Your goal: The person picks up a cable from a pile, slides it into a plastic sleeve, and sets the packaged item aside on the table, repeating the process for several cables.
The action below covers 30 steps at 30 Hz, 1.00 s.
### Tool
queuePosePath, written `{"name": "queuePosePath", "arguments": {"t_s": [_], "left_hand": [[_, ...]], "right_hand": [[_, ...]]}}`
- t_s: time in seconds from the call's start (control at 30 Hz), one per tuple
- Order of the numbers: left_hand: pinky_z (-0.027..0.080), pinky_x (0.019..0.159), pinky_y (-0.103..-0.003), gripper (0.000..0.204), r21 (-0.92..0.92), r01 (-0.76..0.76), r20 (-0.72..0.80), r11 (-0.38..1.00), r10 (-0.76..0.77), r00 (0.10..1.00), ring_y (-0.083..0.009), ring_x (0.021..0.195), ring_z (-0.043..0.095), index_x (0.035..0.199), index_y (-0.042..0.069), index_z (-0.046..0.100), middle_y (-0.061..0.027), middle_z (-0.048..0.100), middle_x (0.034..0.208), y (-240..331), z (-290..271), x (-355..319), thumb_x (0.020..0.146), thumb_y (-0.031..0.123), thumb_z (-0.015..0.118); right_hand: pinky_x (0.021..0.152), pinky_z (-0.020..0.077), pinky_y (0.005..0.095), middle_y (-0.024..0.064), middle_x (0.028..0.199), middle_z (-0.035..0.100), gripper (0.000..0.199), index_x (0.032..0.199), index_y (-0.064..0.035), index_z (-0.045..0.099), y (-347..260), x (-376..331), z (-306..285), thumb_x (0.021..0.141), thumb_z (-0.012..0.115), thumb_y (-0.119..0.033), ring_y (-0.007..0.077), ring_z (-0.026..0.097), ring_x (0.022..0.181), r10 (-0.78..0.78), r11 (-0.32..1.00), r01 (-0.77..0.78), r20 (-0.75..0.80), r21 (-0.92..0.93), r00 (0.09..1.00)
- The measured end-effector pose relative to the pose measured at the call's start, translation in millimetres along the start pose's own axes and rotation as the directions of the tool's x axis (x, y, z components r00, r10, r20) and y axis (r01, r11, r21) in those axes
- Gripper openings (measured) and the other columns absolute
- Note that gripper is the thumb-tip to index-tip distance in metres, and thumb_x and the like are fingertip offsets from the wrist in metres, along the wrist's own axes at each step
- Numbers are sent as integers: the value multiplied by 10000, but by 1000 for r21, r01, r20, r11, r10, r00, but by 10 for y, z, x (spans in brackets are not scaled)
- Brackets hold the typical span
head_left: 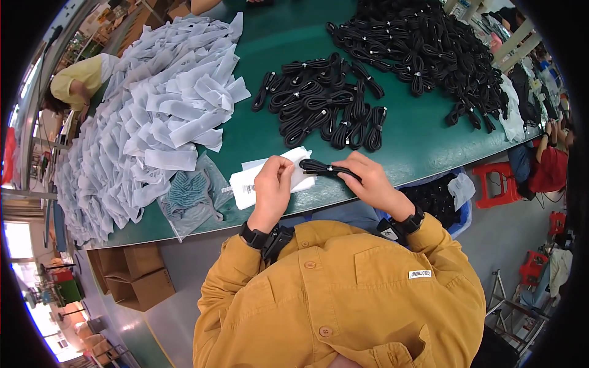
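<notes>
My left hand (272, 187) is closed in a pinch at the open side of a white plastic bag (243, 190), which lies with others like it in a small stack near the table's front edge. In my right hand (372, 183) is a coiled black cable (316, 167), tied at its middle. The coil's left end is at the bag's right edge; whether it is inside the bag I cannot tell. Just beyond my hands lies a loose group of tied black cables (325, 101).
A large heap of filled whitish bags (178, 92) covers the green table's (270, 37) left side. More black cables (417, 37) are piled at the far right. A clear bag with teal contents (187, 193) sits at the front left. Below are a cardboard box (135, 276) and a red stool (494, 184).
</notes>
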<state>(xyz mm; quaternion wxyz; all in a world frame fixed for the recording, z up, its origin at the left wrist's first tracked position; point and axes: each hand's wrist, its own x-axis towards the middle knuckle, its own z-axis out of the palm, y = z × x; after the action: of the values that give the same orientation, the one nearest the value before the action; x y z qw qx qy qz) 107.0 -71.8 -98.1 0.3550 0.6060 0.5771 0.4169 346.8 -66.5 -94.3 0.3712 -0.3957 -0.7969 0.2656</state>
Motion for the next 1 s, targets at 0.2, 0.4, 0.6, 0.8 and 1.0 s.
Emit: {"name": "queuePosePath", "arguments": {"t_s": [0.2,0.4,0.6,0.8,1.0], "left_hand": [[473,665,-334,80,203,-518,89,831,511,855,-279,776,576,911,-1,585,-116,603,875,114,-69,-15,857,-29,637],[475,693,-354,116,201,-496,82,845,490,868,-293,864,573,903,6,587,-107,605,946,150,-102,-26,825,-43,657],[482,716,-335,112,213,-455,42,865,457,888,-274,884,575,899,3,585,-109,608,985,201,-108,18,826,-31,663],[476,774,-284,53,121,-374,-17,920,378,926,-184,894,580,918,-7,583,-80,617,1016,287,-182,146,881,-14,620],[461,702,-231,106,-571,42,46,820,-19,999,-110,815,573,976,22,610,-21,625,996,242,-763,481,969,127,598]], "right_hand": [[579,440,311,102,811,614,262,1136,-14,656,175,100,-71,886,640,-90,214,568,668,541,186,-818,638,545,548],[522,403,257,56,820,590,228,1108,-23,675,89,117,-7,883,645,-42,114,532,660,446,555,-619,429,555,785],[560,440,257,47,894,586,314,1123,-22,630,-124,212,79,822,712,18,114,534,675,-289,954,282,-64,-101,955],[638,492,279,72,967,581,347,1112,-32,630,-369,422,243,787,748,7,165,569,745,106,974,-77,-131,212,986],[688,525,276,113,1048,568,319,1100,-50,625,-261,641,59,808,754,-54,199,612,788,-244,970,242,-202,-33,948]]}}
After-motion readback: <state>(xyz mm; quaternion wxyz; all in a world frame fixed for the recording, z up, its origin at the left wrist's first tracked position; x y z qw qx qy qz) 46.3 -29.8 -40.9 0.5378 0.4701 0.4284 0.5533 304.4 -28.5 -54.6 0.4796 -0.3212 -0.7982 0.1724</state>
